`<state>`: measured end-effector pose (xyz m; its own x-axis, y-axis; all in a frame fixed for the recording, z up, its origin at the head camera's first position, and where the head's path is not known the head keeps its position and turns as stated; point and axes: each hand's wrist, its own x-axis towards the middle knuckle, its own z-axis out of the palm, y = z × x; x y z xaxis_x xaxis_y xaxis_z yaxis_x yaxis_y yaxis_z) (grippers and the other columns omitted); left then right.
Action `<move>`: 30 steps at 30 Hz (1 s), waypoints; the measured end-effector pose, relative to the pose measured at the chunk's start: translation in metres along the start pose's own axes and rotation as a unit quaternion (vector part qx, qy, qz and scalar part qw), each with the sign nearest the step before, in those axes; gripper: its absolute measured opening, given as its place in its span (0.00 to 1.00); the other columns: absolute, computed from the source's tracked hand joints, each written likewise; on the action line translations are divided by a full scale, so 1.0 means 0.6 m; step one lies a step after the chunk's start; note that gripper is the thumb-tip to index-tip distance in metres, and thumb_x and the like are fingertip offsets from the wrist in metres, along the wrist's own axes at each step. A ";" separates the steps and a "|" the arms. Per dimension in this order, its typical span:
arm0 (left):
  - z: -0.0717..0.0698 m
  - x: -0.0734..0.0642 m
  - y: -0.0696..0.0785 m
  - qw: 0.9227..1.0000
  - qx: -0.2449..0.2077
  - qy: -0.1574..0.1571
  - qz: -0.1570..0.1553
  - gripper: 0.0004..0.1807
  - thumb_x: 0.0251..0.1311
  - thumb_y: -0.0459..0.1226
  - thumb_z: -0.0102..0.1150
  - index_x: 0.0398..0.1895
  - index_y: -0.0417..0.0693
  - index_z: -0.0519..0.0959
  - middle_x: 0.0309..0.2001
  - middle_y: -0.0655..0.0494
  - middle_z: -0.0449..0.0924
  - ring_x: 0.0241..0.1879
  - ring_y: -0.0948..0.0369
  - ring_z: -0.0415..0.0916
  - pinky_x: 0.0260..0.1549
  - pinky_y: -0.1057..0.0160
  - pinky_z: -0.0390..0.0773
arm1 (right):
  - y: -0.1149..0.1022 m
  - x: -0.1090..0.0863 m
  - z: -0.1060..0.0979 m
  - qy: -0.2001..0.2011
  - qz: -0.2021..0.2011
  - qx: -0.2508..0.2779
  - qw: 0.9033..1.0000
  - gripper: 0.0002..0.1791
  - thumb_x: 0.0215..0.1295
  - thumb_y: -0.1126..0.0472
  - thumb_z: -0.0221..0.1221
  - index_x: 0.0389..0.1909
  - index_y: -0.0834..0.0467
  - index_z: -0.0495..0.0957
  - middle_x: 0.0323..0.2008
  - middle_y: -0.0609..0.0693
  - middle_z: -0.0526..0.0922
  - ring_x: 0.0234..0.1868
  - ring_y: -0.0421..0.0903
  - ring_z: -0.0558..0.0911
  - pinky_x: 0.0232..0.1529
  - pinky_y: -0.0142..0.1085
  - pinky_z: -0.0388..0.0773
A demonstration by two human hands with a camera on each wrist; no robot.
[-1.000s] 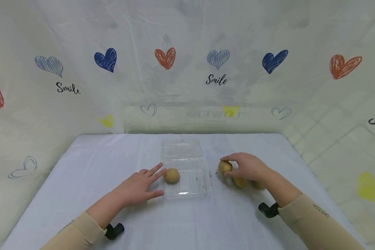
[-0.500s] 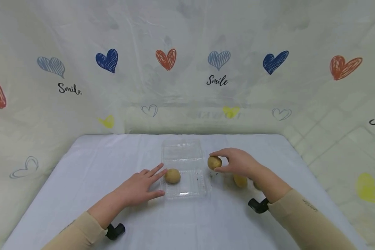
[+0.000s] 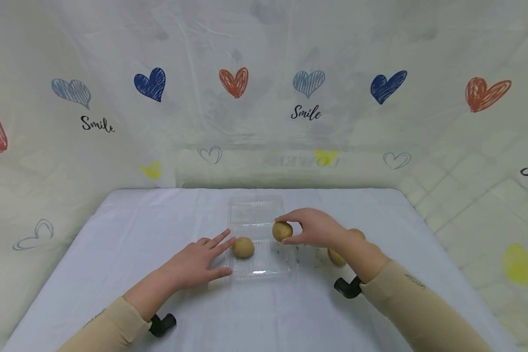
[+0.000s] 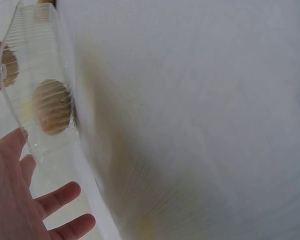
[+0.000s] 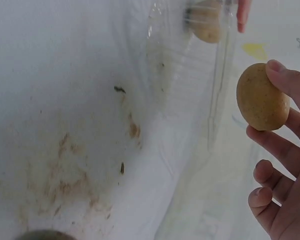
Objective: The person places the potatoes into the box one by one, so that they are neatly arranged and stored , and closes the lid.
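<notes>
My right hand [image 3: 316,229] pinches a potato [image 5: 262,97] between thumb and fingers, over the right side of a clear plastic clamshell box [image 3: 268,261]. The box lies with its lid [image 3: 255,210] folded back, away from me. Inside its base, at the left, sits another potato [image 3: 243,248]. My left hand [image 3: 195,264] rests at the box's left edge with fingers spread, fingertips right at the rim. Through the ribbed clear wall in the left wrist view, the potato in the box [image 4: 52,107] shows, with the left fingers [image 4: 65,197] beside it.
Potatoes [image 3: 336,257] lie on the white cloth right of the box, partly hidden by my right forearm. Brown dirt smears [image 5: 65,187] and small dark crumbs mark the cloth there. A curtain with printed hearts [image 3: 233,83] hangs behind the table.
My right hand has carried its potato leftward, from beside the other potatoes on the cloth to over the box. The left hand has stayed in place at the box edge.
</notes>
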<state>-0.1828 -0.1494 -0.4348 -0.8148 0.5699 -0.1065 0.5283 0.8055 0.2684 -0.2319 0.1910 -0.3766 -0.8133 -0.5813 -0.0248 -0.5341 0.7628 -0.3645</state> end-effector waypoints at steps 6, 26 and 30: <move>-0.003 0.000 0.003 1.000 0.001 -0.005 -0.006 0.45 0.62 0.69 0.48 0.79 0.66 0.52 0.80 0.65 0.41 0.68 0.49 0.62 0.61 0.41 0.66 | -0.020 0.014 0.018 -0.025 -0.002 -0.018 1.000 0.29 0.57 0.46 0.71 0.61 0.41 0.79 0.59 0.38 0.80 0.62 0.43 0.76 0.62 0.44 0.71; 0.000 -0.004 0.004 1.000 -0.005 -0.003 -0.004 0.45 0.63 0.69 0.48 0.79 0.66 0.52 0.80 0.65 0.40 0.68 0.50 0.62 0.61 0.42 0.66 | -0.039 0.041 0.078 -0.047 -0.062 -0.148 0.986 0.27 0.54 0.45 0.72 0.57 0.46 0.82 0.44 0.42 0.87 0.43 0.44 0.83 0.47 0.42 0.76; 0.000 -0.001 0.002 1.000 -0.003 -0.005 -0.006 0.45 0.62 0.69 0.48 0.79 0.66 0.51 0.80 0.65 0.40 0.68 0.50 0.62 0.62 0.43 0.66 | -0.041 0.040 0.074 -0.039 -0.077 -0.190 0.978 0.26 0.54 0.45 0.72 0.55 0.47 0.83 0.40 0.42 0.86 0.40 0.44 0.82 0.46 0.43 0.75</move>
<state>-0.1816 -0.1490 -0.4342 -0.8191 0.5612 -0.1187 0.5167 0.8117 0.2725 -0.2283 0.1458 -0.4097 -0.7048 -0.7056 -0.0737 -0.7076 0.7067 0.0013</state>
